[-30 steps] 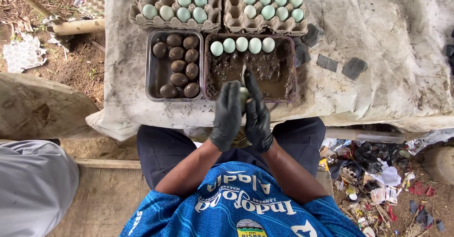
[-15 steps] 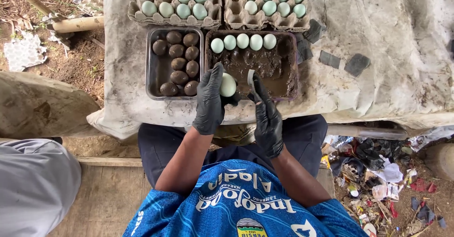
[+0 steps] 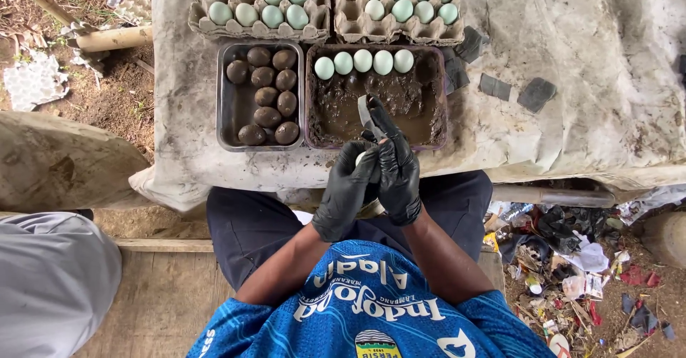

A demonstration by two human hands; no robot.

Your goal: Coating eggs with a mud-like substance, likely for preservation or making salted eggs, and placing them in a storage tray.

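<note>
Both gloved hands meet at the table's near edge in the head view: my left hand (image 3: 346, 190) and right hand (image 3: 397, 176), in black gloves, are cupped tight together around a pale egg (image 3: 362, 159), of which I see only a sliver between the fingers. The right hand also holds a small flat scraper (image 3: 368, 111) that sticks up over the mud tray (image 3: 440, 101). That tray, just beyond the hands, holds dark wet mud and a row of five pale green eggs (image 3: 363, 61) along its far side. Touching it on the left is a metal tray (image 3: 230, 108) of mud-coated eggs (image 3: 268, 97), dark brown and piled close. Beyond both trays sit two cardboard egg cartons (image 3: 314, 26) with more pale eggs. Everything rests on a stained cloth (image 3: 572, 43) covering the table. A grey sleeve (image 3: 50, 286) of another person shows at lower left.
</note>
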